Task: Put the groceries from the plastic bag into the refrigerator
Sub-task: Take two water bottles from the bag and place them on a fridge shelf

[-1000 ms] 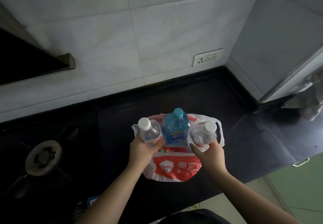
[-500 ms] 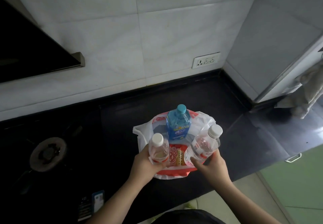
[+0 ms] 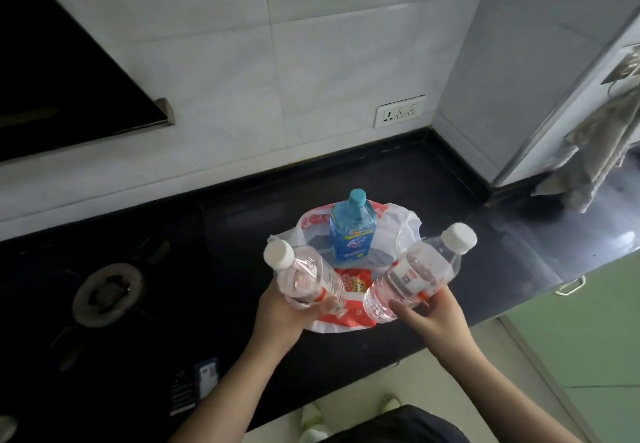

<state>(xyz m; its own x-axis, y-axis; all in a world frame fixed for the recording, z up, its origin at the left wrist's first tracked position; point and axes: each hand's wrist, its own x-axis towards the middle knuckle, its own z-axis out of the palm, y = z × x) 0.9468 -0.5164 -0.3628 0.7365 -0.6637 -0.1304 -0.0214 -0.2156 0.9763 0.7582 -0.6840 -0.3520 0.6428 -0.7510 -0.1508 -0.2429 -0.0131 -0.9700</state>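
A white and red plastic bag [image 3: 398,224] lies open on the black counter [image 3: 433,183]. Inside it a blue bottle [image 3: 351,231] with a teal cap stands upright, and a red snack packet [image 3: 353,281] lies in front of it. My left hand [image 3: 287,314] grips a clear water bottle [image 3: 304,276] with a white cap, held above the bag's left side. Another clear water bottle [image 3: 415,276], tilted to the right, is gripped near its base by my right hand [image 3: 433,314]. The grey side panel at the right may be the refrigerator [image 3: 519,62].
A gas burner [image 3: 107,290] sits on the hob at the left, under a dark range hood [image 3: 69,79]. A wall socket [image 3: 400,115] is behind the bag. A cloth [image 3: 595,152] hangs at the right. Green cabinet fronts [image 3: 571,338] lie below the counter edge.
Both hands have lifted their water bottles up out of the bag and toward me. The right bottle now tilts rightward. The red packet in the bag has come into sight.
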